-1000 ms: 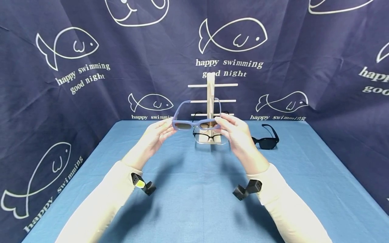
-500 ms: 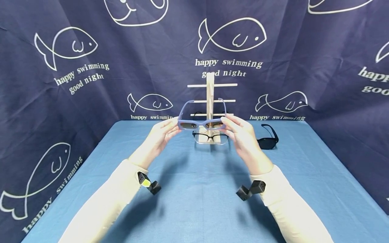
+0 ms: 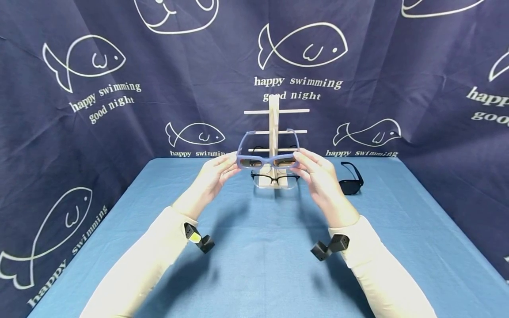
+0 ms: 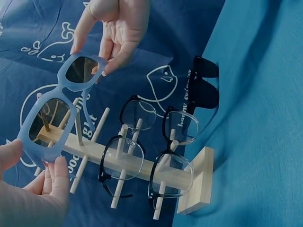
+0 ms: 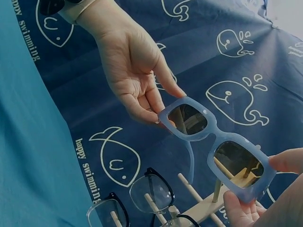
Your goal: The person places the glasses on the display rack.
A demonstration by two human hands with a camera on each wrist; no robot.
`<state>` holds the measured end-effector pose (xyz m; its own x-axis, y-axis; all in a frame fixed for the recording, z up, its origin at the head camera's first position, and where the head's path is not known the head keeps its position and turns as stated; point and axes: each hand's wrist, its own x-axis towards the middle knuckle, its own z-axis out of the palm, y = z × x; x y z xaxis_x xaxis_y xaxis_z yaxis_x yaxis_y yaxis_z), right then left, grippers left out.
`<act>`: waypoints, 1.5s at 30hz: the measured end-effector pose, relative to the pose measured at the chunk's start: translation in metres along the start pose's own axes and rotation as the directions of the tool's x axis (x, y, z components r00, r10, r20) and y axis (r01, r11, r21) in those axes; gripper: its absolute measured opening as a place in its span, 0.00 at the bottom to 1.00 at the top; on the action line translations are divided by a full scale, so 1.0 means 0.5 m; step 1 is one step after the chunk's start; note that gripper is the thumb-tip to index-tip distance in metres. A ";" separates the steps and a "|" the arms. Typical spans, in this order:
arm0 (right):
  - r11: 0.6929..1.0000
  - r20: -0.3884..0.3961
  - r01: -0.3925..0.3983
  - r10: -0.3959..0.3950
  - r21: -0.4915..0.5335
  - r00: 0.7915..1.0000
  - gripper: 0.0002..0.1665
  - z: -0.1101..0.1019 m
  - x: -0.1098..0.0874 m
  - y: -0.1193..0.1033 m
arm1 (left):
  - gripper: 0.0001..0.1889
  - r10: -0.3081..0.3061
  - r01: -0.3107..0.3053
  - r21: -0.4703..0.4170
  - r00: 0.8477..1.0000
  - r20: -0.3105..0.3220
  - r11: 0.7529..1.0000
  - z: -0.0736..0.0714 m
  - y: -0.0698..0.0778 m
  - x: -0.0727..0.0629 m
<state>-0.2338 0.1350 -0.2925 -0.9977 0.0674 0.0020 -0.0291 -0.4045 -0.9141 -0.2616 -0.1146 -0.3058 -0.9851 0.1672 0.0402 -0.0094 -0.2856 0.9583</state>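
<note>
Seemingly hanging blue sunglasses (image 3: 268,160) on the eyewear rack (image 3: 273,118)
Left hand (image 3: 215,172) and right hand (image 3: 318,171) are pinching opposite frame ends, likely needing level settling before release.

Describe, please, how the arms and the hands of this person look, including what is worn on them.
The arms wear long, plain cream sleeves. Near the end of each sits a small black angular device; the left one has a yellow-green patch. The hands are ungloved.
</note>
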 end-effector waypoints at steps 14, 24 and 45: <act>1.000 -0.026 0.003 -0.003 0.013 1.000 0.30 -0.010 0.006 0.004 | 0.23 -0.020 0.020 0.016 0.999 -0.030 1.000 0.013 -0.005 0.005; 0.999 -0.053 0.036 -0.036 -0.004 0.998 0.17 -0.007 0.021 0.007 | 0.23 -0.017 0.019 0.037 0.999 -0.042 0.999 0.021 -0.001 0.018; 0.999 -0.087 0.003 0.002 0.055 0.996 0.02 -0.010 0.051 -0.002 | 0.22 -0.022 0.027 0.054 0.995 -0.094 0.998 0.034 0.006 0.047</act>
<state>-0.2588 0.1417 -0.2938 -0.9887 0.1459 -0.0350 -0.0354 -0.4535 -0.8905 -0.2820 -0.0953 -0.2971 -0.9965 0.0838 -0.0074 -0.0266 -0.2301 0.9728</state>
